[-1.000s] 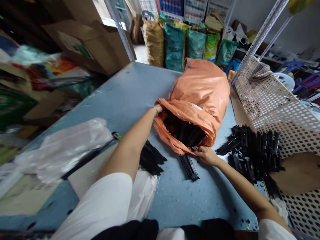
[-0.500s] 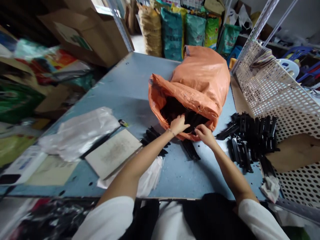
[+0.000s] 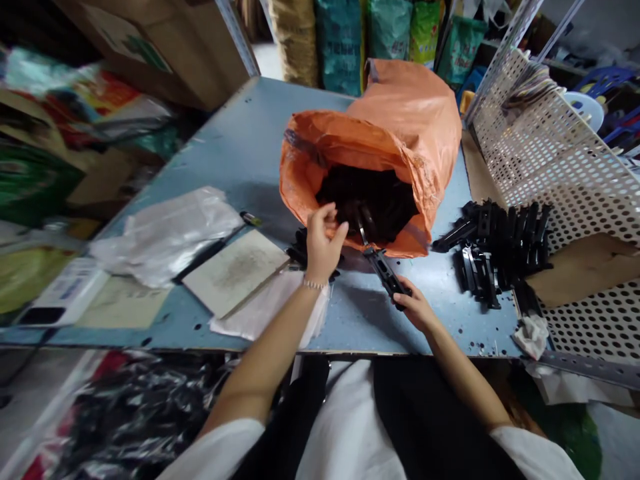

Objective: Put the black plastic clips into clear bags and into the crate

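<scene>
Blue tabletop (image 3: 240,147): hands apart, right hand (image 3: 415,307) gripping black plastic strip (image 3: 385,273), left hand (image 3: 323,243) open by orange woven sack (image 3: 400,113).

One head-worn view looks forward and down from above the person's shirt (image 3: 345,427), close over the blue worktable (image 3: 240,133), with the orange woven sack (image 3: 415,113) central and filled sacks (image 3: 340,40) past the far edge.

Both bare forearms (image 3: 265,347) reach forward, elbows out. Left hand (image 3: 323,243) raised nearly upright, wrist bent back, palm turned inward, fingers loosely half-curled, nothing held. Right hand (image 3: 417,308) lower, angled in toward the left, thumb and fingertips (image 3: 404,301) pinched closed. Hands well apart.
</scene>
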{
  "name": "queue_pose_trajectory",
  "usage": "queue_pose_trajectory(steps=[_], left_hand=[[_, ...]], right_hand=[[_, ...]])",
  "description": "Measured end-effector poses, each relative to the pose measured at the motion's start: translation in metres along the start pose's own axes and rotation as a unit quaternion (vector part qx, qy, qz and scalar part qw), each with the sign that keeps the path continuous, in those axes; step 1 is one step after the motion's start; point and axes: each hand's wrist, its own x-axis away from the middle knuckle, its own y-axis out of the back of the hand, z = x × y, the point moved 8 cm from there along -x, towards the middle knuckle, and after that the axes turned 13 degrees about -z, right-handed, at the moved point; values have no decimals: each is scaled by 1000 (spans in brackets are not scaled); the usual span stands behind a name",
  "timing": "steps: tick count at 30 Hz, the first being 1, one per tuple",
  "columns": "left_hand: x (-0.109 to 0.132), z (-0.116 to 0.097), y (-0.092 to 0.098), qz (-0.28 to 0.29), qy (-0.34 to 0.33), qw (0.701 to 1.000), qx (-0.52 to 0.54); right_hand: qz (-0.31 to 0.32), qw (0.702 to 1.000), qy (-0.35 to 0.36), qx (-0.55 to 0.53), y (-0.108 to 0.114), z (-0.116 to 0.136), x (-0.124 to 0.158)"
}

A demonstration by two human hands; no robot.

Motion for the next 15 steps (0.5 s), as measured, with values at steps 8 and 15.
queue_pose_trajectory(steps=[8, 15], left_hand=[[165, -4, 8, 122, 374, 890, 230], [186, -26, 16, 204, 462, 827, 247]], right_hand=[[4, 945, 281, 167, -34, 59, 55], [40, 820, 420, 387, -26, 97, 29]])
